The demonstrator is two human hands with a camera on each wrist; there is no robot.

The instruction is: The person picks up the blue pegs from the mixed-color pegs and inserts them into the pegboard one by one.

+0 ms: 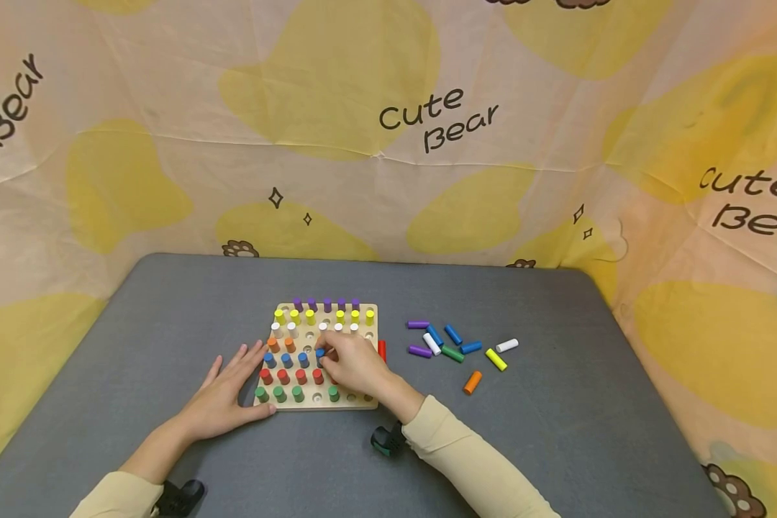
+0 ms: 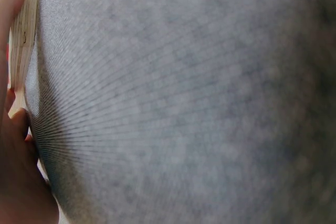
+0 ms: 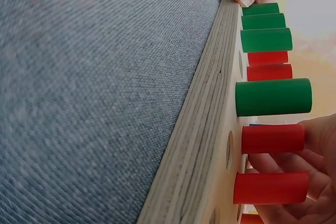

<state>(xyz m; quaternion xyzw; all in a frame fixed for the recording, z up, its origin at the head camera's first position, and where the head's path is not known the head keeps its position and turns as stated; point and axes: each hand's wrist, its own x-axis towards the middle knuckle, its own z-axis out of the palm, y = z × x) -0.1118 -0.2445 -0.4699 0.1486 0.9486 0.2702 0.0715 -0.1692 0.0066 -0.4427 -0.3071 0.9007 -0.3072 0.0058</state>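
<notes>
A wooden pegboard point(image 1: 298, 406) lies on the table, with rows of coloured pegs standing in it: purple at the back, then yellow, white, orange, blue, red and green at the front. My right hand point(image 1: 356, 363) reaches over the board and pinches a blue peg point(image 1: 320, 355) at the end of the blue row. In the right wrist view, that hand's fingers point(image 3: 315, 166) show behind the red pegs point(image 3: 273, 139). My left hand point(image 1: 223, 399) rests at the board's left side, fingers spread and the thumb at the front left corner, near a green peg point(image 1: 262, 393).
Right of the board lie loose pegs, among them a purple peg point(image 1: 419, 351), a green peg point(image 1: 452, 354), a yellow peg point(image 1: 496, 360) and an orange peg point(image 1: 473, 382). A red peg point(image 1: 381, 350) lies by the board's right edge. A patterned cloth point(image 1: 337, 108) surrounds the grey table point(image 1: 557, 446).
</notes>
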